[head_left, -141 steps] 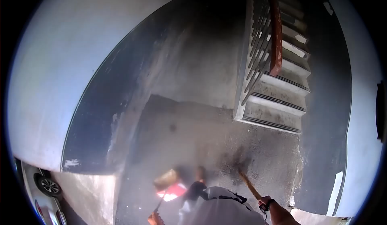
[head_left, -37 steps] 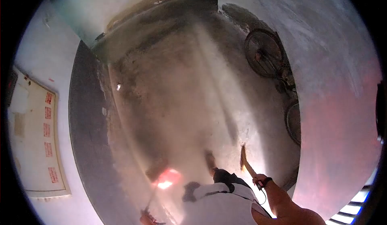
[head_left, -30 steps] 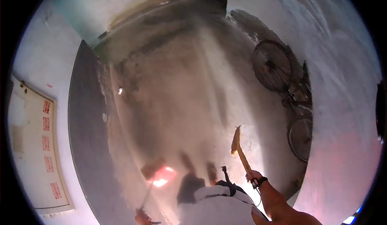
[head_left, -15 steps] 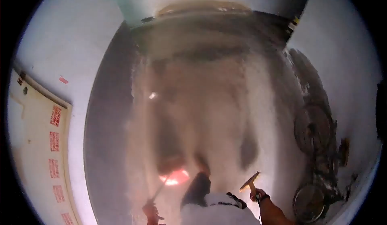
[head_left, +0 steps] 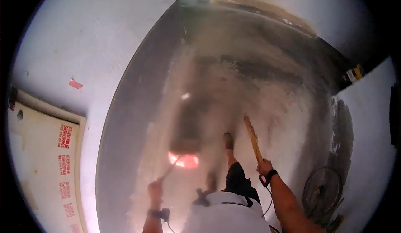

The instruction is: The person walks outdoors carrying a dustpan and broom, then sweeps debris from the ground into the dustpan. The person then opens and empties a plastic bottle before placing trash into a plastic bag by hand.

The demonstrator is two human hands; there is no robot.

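My left hand (head_left: 155, 189) is closed round a thin handle at the lower left. That handle runs up to a red dustpan (head_left: 184, 159), glaring bright, held low over the floor. To the right, my right hand (head_left: 264, 167) grips the lower end of a yellow-brown stick-like tool (head_left: 252, 139), which points up and forward. Its far end is narrow, and I cannot make out whether it is a brush. Both wrists wear a black strap with a cable. Between the hands, one shoe (head_left: 228, 141) of mine is on the floor.
A bicycle wheel (head_left: 322, 190) leans by the right wall. At the left is a pale door (head_left: 39, 158) with red printed stickers. A small white scrap (head_left: 185, 95) lies on the floor ahead. A yellow and black object (head_left: 354, 73) is by the wall corner at the upper right.
The view has turned from the stairs to this passage, then further right. The bicycle has shifted toward the lower right. My right hand has raised the tool forward, and my left forearm now shows more.
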